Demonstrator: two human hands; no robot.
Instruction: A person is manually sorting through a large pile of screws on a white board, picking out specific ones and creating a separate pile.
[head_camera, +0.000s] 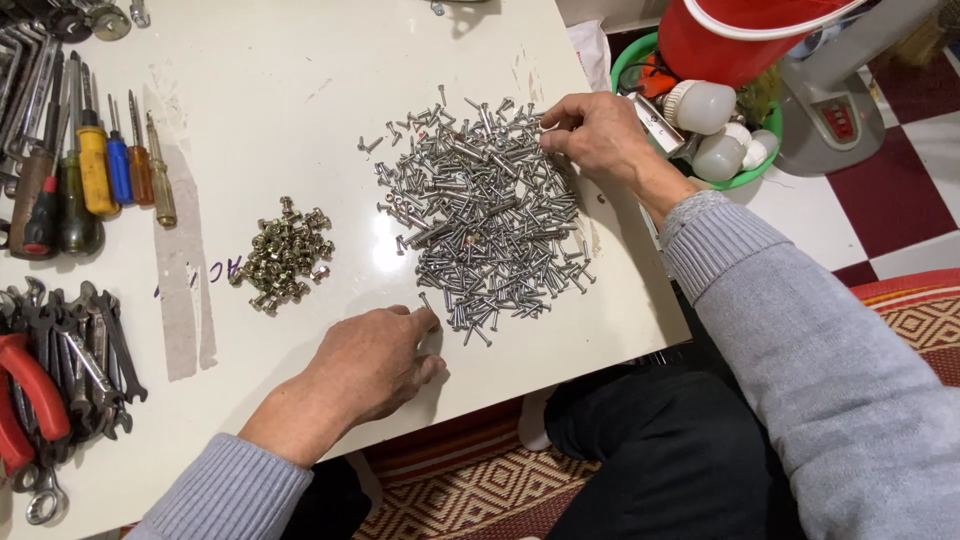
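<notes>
- Silver screws are lying heaped on the white worktop
- right hand fingers are pinching one at the pile's edge
- left hand is resting loosely curled, holding nothing, near brass nuts

Bright, even indoor light from above. Soft glare across the glossy white bench, strongest near the pile of screws. Short, faint shadows under the left hand and beside the screwdrivers. Sharp focus at centre; slight wide-angle bending toward the edges.
</notes>
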